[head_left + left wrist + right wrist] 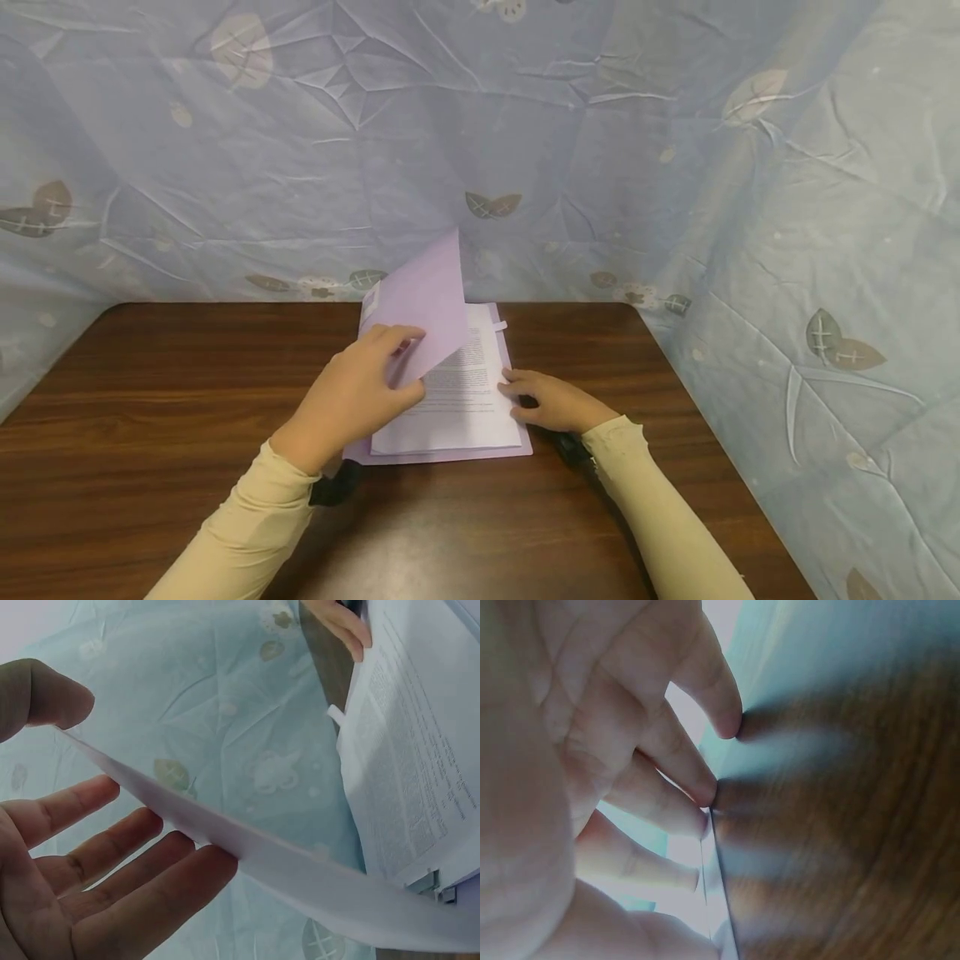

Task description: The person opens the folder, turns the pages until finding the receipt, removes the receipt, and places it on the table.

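A light purple folder [435, 457] lies on the table with its cover [427, 292] raised at an angle on the left. My left hand [352, 396] holds that cover near its free edge. In the left wrist view, the thumb is on one side of the cover [247, 859] and the fingers are on the other. Printed sheets [457, 417] lie inside the folder, partly hidden by the cover and left hand. My right hand [558, 402] rests at the folder's right edge. The right wrist view shows its fingertips [703, 796] spread along that edge and the table.
The dark wood table [187, 400] meets a pale blue leaf-patterned cloth [555, 150] at the back and right. A small white tab [500, 326] sticks out from the folder's right side. In the left wrist view, a metal clip [426, 883] sits by the sheets.
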### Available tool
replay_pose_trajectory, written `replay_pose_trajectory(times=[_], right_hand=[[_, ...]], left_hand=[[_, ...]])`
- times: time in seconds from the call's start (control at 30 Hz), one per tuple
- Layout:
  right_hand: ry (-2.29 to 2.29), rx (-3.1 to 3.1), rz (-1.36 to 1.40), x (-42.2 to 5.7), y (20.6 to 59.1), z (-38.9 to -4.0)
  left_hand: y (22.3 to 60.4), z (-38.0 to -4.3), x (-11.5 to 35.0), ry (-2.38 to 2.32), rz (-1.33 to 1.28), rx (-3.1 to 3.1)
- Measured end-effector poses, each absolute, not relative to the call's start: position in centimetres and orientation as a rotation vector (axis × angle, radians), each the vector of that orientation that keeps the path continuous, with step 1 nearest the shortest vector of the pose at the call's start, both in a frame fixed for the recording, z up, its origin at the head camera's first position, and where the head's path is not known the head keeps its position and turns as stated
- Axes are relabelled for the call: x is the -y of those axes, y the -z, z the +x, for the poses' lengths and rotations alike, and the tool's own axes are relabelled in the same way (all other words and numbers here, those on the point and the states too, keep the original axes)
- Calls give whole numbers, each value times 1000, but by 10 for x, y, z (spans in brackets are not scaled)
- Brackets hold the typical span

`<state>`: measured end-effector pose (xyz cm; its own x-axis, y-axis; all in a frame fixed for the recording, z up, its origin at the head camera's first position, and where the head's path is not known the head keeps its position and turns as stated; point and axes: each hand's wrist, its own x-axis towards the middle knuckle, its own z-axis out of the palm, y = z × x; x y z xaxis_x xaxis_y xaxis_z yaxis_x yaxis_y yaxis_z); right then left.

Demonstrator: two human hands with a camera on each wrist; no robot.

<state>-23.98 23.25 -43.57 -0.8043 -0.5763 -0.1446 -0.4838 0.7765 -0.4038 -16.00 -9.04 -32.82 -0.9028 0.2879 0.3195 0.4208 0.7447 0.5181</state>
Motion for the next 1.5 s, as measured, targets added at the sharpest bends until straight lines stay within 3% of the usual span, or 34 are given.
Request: replay_pose_trajectory(times=[0.63, 0.87, 1.17, 1.5], right_hand=[[525, -2714, -768, -231, 435, -237], [522, -2714, -786, -231, 436, -238], [505, -2725, -816, -231, 435, -238], [533, -2722, -827, -231, 435, -238]], left_hand=[[303, -158, 129, 1180, -518, 2743], [298, -151, 129, 886, -500, 2447], [284, -140, 138, 355, -760, 2116], [273, -123, 159, 123, -578, 2326]])
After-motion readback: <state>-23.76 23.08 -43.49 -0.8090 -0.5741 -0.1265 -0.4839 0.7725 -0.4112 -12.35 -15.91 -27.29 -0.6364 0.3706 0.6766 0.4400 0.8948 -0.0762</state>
